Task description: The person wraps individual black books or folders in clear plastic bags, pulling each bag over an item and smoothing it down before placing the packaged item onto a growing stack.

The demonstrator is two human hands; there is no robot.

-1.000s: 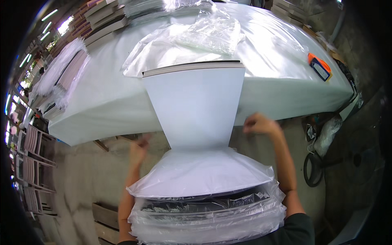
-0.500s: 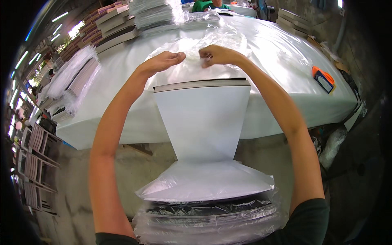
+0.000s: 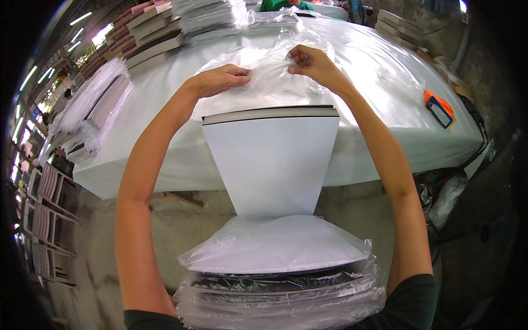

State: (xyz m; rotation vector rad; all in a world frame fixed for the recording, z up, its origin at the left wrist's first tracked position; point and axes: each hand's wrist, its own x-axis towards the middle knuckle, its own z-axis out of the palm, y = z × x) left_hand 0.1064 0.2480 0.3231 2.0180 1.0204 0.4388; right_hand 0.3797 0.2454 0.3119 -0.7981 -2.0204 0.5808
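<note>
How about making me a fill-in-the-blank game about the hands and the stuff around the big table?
1. Near the right end of the covered table lies a small thing that is dark blue and bright ____.
2. Of the left hand and the right hand, the one nearer that small thing is the ____ one.
3. The big flat stack between the forearms shows a front coloured ____.
4. The chairs stand at the picture's ____ side.

Missing words: orange; right; white; left.
</note>
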